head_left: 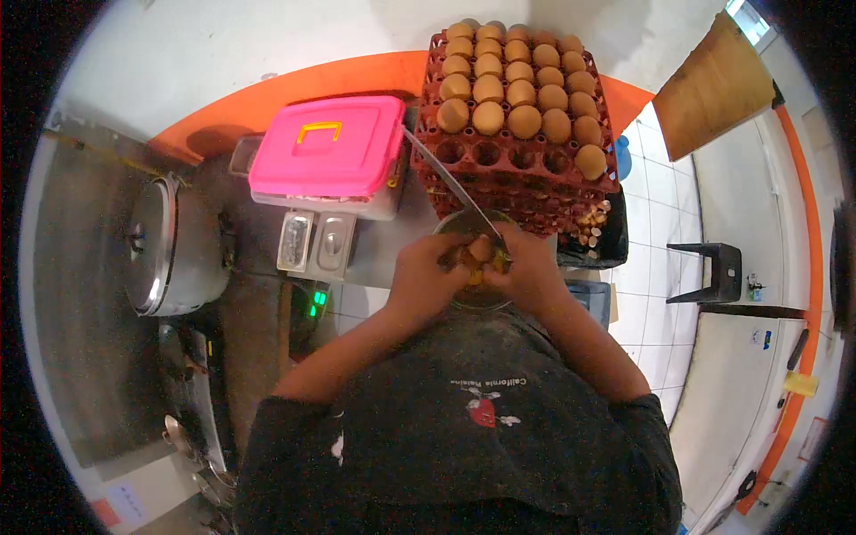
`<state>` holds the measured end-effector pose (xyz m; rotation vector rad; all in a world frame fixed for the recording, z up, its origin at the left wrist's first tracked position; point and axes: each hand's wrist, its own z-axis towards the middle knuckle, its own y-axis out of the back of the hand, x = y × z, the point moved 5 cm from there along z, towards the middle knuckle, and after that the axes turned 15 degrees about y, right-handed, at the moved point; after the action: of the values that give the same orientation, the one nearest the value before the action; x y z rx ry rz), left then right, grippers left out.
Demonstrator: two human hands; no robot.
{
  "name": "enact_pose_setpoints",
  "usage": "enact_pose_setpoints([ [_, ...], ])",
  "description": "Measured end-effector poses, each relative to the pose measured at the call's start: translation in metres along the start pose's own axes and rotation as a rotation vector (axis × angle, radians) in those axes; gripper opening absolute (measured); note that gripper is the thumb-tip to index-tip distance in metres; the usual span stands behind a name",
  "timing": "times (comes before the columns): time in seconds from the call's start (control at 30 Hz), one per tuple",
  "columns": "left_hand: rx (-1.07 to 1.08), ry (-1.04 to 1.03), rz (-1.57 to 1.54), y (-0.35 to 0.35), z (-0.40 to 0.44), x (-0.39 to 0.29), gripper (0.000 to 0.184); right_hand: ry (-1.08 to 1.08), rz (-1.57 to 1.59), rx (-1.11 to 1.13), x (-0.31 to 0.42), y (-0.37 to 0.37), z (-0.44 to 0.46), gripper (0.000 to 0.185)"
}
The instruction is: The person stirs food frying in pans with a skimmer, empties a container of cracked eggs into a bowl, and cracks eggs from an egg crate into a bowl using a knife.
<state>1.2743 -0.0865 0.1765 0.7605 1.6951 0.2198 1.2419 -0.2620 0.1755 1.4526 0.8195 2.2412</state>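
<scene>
Egg point(481, 249) is grasped between your left hand point(430, 275) and right hand point(532, 272) at frame centre, over the bowl point(458, 222); your right also grips the knife point(456, 187).

White wall point(232, 45) with an orange band point(209, 111)
Pale floor tiles point(658, 201) lie at right under a black stool point(727, 272); a grey wall point(80, 267) stands left.

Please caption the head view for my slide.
Right hand, holding a knife, and left hand grip cracked eggshell over a bowl.
</scene>
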Motion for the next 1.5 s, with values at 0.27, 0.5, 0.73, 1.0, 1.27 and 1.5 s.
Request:
enact_pose_setpoints([
  [0.27,-0.052,-0.155,0.085,0.001,0.008,0.000,0.037,-0.009,-0.105,0.017,0.002,0.008,0.000,0.059],
  [0.5,0.003,-0.096,-0.079,-0.009,-0.001,-0.050,0.035,-0.164,0.078,-0.305,-0.007,0.038,-0.040,0.051],
  [0.73,-0.174,-0.708,0.088,-0.043,-0.001,-0.166,0.034,-0.377,0.088,-0.741,-0.044,0.139,-0.093,0.057],
  [1.0,-0.331,-0.718,0.637,-0.075,0.052,-0.211,0.043,-0.558,-0.056,-0.726,-0.075,0.208,-0.124,0.033],
  [1.27,-0.117,-0.348,-0.150,-0.055,0.034,-0.178,0.045,-0.138,-0.130,-0.298,-0.051,0.154,-0.129,0.038],
  [1.5,-0.098,0.141,-0.521,-0.050,-0.012,-0.104,0.047,0.162,-0.161,0.192,-0.024,0.123,-0.094,0.050],
])
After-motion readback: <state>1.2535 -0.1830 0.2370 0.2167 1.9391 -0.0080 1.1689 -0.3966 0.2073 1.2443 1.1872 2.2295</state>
